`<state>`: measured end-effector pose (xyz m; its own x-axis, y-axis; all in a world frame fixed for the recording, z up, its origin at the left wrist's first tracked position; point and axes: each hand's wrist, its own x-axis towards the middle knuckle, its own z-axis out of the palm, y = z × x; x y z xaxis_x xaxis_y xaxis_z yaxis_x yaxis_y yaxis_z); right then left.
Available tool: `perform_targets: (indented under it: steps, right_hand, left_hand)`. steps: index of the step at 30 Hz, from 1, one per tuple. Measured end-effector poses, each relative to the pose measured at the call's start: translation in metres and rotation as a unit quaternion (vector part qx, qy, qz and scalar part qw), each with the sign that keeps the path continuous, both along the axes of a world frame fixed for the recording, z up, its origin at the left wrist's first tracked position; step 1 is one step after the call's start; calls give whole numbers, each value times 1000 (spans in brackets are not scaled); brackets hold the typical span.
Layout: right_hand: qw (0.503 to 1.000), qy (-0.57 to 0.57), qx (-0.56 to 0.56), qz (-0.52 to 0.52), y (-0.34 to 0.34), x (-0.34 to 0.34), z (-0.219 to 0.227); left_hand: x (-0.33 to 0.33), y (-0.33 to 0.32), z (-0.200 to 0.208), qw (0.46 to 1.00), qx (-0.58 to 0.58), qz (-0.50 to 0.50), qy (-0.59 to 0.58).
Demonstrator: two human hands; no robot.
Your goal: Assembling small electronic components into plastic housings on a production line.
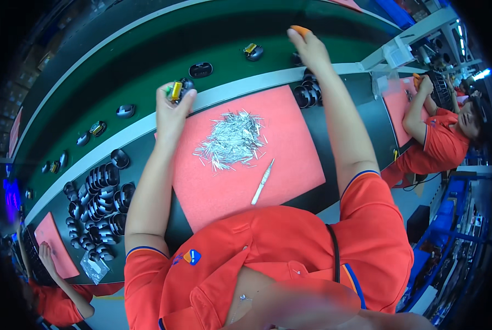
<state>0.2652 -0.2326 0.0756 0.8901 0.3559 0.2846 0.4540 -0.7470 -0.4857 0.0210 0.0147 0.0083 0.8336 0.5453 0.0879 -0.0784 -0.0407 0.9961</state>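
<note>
My left hand (171, 113) is closed round a small black casing with a yellow part (177, 91), at the near edge of the green conveyor belt (229, 71). Over the belt at the far right reaches my right hand (313, 54), an orange finger cover (300, 29) on one finger. Its fingers look stretched out and nothing shows in them, though their undersides are hidden. Between my arms, a pile of thin silver pins (232, 140) lies on a pink mat (295, 159). A pen-like white tool (263, 181) rests nearer to me on that mat.
Along the belt sit a black oval casing (201, 70), a casing with a yellow part (253, 51) and several others. Many black shells (100, 192) are heaped left of the mat, more shells (308, 93) to its right. Co-workers (449, 129) sit on both sides.
</note>
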Motion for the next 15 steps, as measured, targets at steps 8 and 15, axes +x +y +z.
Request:
perform_targets:
  steps: [8, 15]
  right_hand:
    - [957, 109, -250, -98, -53, 83, -48]
    - [963, 154, -217, -44, -44, 74, -43]
  left_hand:
    - [38, 89, 16, 818, 527, 122, 194]
    - [50, 98, 7, 713, 673, 130, 149]
